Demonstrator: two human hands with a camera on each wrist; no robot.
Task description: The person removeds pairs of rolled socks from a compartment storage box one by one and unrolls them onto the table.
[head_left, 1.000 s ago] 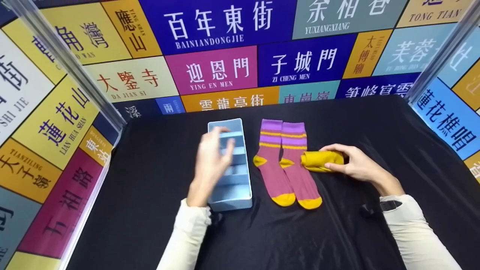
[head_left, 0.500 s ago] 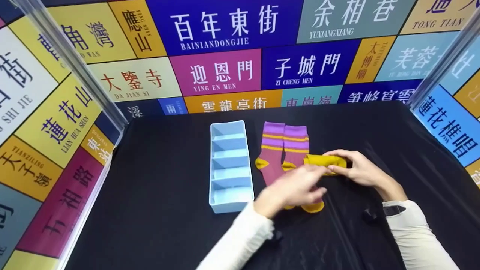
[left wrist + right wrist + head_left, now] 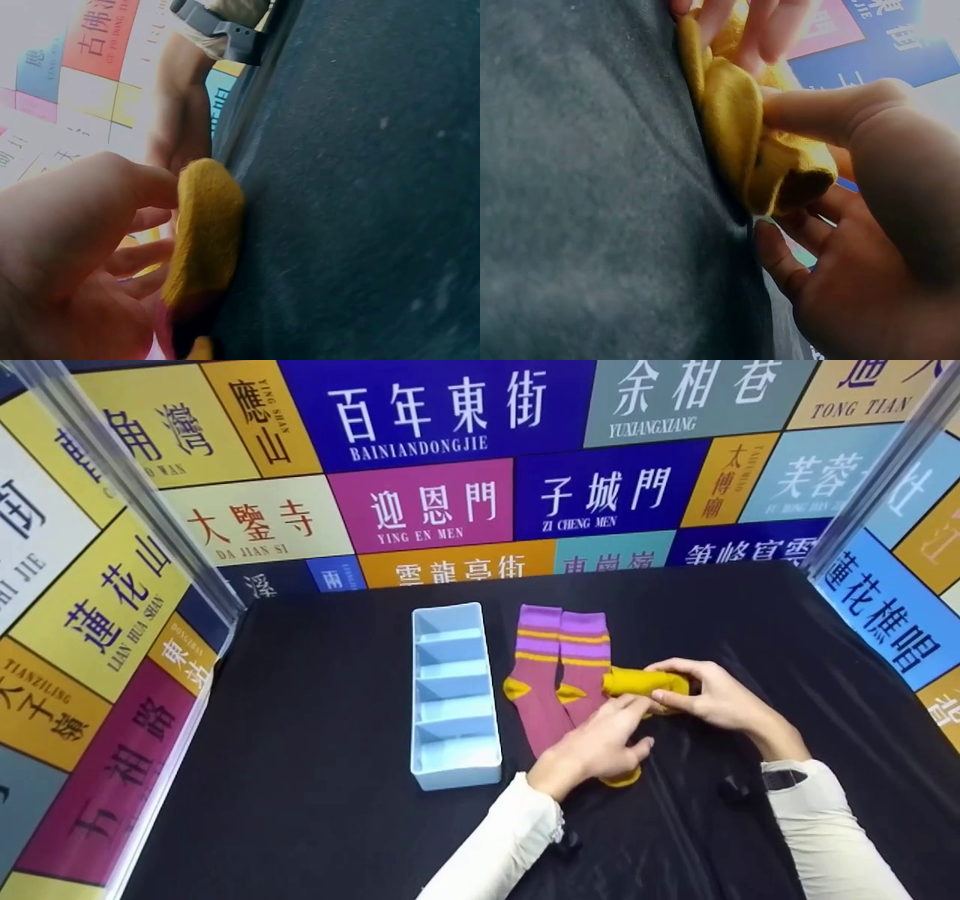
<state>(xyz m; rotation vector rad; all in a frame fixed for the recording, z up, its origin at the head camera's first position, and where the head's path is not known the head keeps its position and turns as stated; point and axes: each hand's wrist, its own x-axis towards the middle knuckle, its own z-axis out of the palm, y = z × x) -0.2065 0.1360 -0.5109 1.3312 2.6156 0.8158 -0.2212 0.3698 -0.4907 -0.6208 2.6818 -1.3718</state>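
Observation:
A rolled yellow sock (image 3: 634,682) lies on the black cloth, its left end at the edge of a pair of purple and yellow socks (image 3: 536,709). My right hand (image 3: 724,705) grips the roll's right end, thumb in front and fingers behind. In the right wrist view, the roll (image 3: 735,124) shows folded layers and an open end between thumb and fingers. My left hand (image 3: 600,742) reaches over the feet of the pair, and its fingertips touch the roll's near left side. A yellow toe of the pair (image 3: 206,232) stands close by the left thumb.
A light blue box (image 3: 457,778) with several compartments stands left of the socks. Black cloth (image 3: 315,750) covers the table. Panels with printed signs (image 3: 420,506) border the back and sides.
My left hand has moved right, from above the blue box to the rolled yellow sock, over the pair's feet. The right hand keeps its grip on the roll in nearly the same place.

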